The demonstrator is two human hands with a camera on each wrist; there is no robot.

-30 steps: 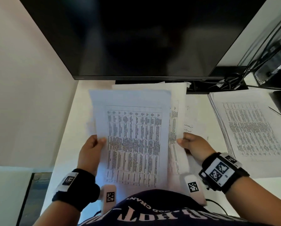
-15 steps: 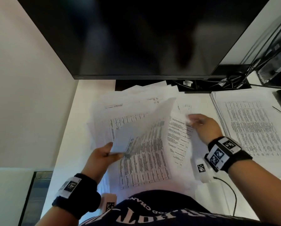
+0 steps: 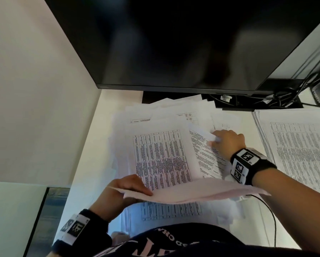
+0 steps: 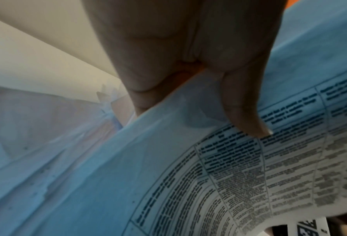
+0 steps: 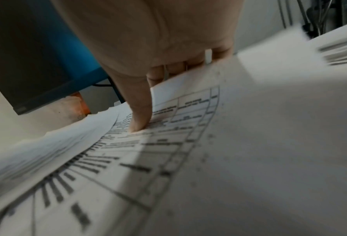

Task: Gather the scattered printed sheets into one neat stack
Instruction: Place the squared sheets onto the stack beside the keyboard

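Loose printed sheets (image 3: 161,156) lie fanned & overlapping on the white desk (image 3: 85,145), just in front of the dark monitor (image 3: 174,43); corners stick out at the far edge, so nothing's squared up yet. A few sheets are lifted off the pile: the left hand (image 3: 124,190) pinches a small bundle (image 3: 192,191) by its left edge, thumb on top, fingers under (left wrist view shows the thumb pressed on the printed table). Bundle sags toward the right since only one side is supported. Prob held clear of the pile so more pages can be slid in under or onto it.

Right hand (image 3: 227,140) is down on the pile's right side, pinching up a sheet corner (image 3: 204,133) w/ thumb on the print & fingers curled beneath – looks like it's picking the next page to add.

Off to the right, apart from the mess, sits a second stack (image 3: 300,145), fairly even already. Cables (image 3: 285,97) tangle behind it. A thin black cord (image 3: 270,216) runs along the desk near the right forearm.

Judgement: gathering is part-way, w/ most sheets still loose
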